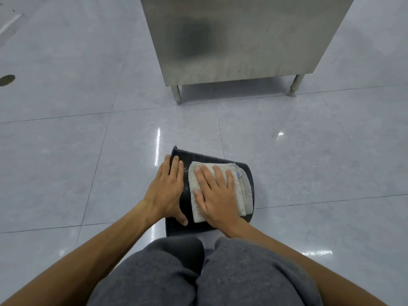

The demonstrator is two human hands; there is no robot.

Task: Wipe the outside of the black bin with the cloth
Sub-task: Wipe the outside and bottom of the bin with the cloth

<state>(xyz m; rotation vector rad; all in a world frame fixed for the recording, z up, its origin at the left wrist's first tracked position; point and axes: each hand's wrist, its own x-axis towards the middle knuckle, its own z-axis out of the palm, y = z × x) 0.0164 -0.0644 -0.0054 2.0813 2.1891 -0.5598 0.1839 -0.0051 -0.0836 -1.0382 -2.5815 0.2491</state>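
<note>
Bin (185, 199), black, lies on its side on the floor (88, 151), just ahead of the person's knees (176, 272). A folded pale cloth (241, 191) lies on its upturned outer wall. The right hand (217, 193) rests flat on the cloth, fingers straight and spread. At 9 o'clock from the cloth, the left hand (164, 191) lies against the bin's side, fingers straight, thumb spread. A steel cabinet (238, 40) stands at 12 o'clock, well apart. A drain (6, 80) sits far off at 10 o'clock.

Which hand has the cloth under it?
The right hand, pressing flat on the cloth; the left hand rests bare on the black bin beside it.
</note>
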